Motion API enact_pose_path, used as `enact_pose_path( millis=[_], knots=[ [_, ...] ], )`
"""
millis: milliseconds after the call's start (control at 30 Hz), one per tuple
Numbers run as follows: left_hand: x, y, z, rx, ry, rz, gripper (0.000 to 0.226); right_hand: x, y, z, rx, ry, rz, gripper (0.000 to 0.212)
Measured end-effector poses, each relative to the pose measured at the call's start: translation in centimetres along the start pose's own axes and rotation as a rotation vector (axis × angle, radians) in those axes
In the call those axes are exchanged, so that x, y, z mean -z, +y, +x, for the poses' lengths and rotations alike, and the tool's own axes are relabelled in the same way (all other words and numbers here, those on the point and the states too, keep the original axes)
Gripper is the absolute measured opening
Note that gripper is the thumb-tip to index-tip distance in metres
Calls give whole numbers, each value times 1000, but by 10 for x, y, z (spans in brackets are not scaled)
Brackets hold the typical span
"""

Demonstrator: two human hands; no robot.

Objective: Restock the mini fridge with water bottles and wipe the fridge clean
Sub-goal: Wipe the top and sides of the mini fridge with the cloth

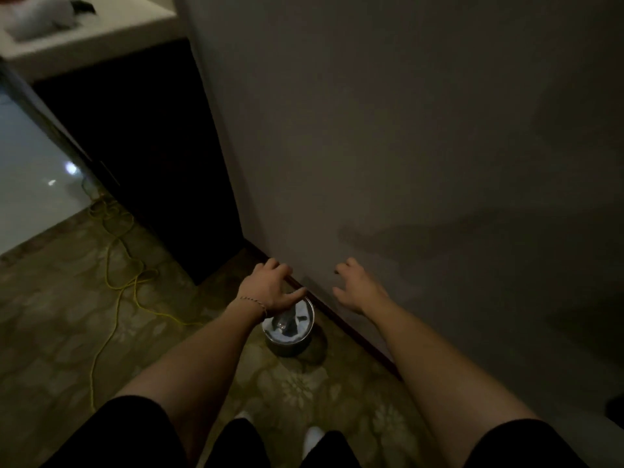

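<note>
My left hand (270,287) hovers just above a small round metal bin (290,344) on the carpet, fingers loosely spread and holding nothing. Inside the bin's pale liner lies a shiny clear object (283,323), maybe a plastic bottle; the dim light leaves it unclear. My right hand (359,287) hangs in the air to the right of the bin, close to the wall, fingers relaxed and empty. No fridge interior or full water bottles are in sight.
A dark cabinet (152,146) with a pale countertop (91,38) stands at the left, a white bundle (37,16) on top. A glossy pale panel (27,163) is at far left. A yellow cord (114,265) trails across the patterned carpet. A plain wall (405,130) fills the right.
</note>
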State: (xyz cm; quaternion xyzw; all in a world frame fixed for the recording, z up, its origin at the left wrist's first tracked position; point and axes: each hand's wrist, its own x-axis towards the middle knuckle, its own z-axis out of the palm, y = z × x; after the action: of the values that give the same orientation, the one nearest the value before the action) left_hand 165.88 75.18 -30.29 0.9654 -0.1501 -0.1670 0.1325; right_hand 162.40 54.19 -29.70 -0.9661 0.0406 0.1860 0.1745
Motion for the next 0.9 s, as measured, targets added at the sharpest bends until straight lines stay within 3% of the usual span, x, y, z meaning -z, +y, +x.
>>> enact_pose_path(
  millis=[167,367,633,900],
  knots=[
    [65,71,-28,-177,63,-11,69,73,19,-74,-92,97,-37,48],
    [84,143,-81,-406,44,15,69,103,32,-188,-251,220,-62,52],
    [36,234,-200,-703,-79,67,68,60,53,-389,-562,331,2,50],
    [-34,375,-356,-1091,-152,135,69,0,116,-632,-925,473,131,53]
  ],
)
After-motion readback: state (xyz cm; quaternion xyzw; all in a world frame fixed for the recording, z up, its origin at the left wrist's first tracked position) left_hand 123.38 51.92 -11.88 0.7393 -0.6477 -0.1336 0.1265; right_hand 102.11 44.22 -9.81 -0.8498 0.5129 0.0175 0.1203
